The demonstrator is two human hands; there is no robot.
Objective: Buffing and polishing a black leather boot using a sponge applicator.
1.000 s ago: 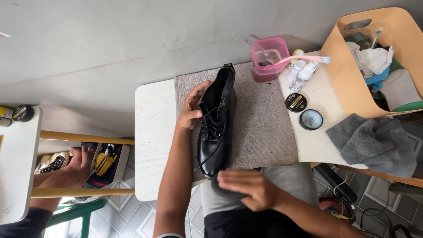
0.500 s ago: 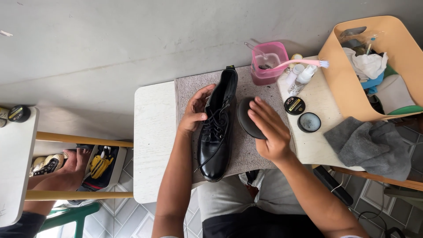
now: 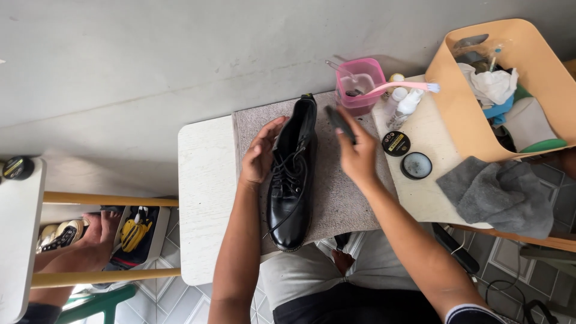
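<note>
I am looking down on a small white counter [image 3: 204, 198] standing against a grey wall [image 3: 180, 60], with a tiled floor [image 3: 180, 300] showing below it. A grey mat [image 3: 348, 198] is covering the counter's middle, and a black boot [image 3: 292, 174] is lying on it, toe near me. My left hand [image 3: 260, 155] is resting open against the boot's left side, steadying it. My right hand [image 3: 354, 150] is hovering just right of the boot, its grip closed on a dark brush [image 3: 339, 123]. At the far right a pink cup [image 3: 360, 84], two polish tins [image 3: 407, 155], a grey cloth [image 3: 498, 195] and a tan basket [image 3: 462, 120] are crowding the counter.
</note>
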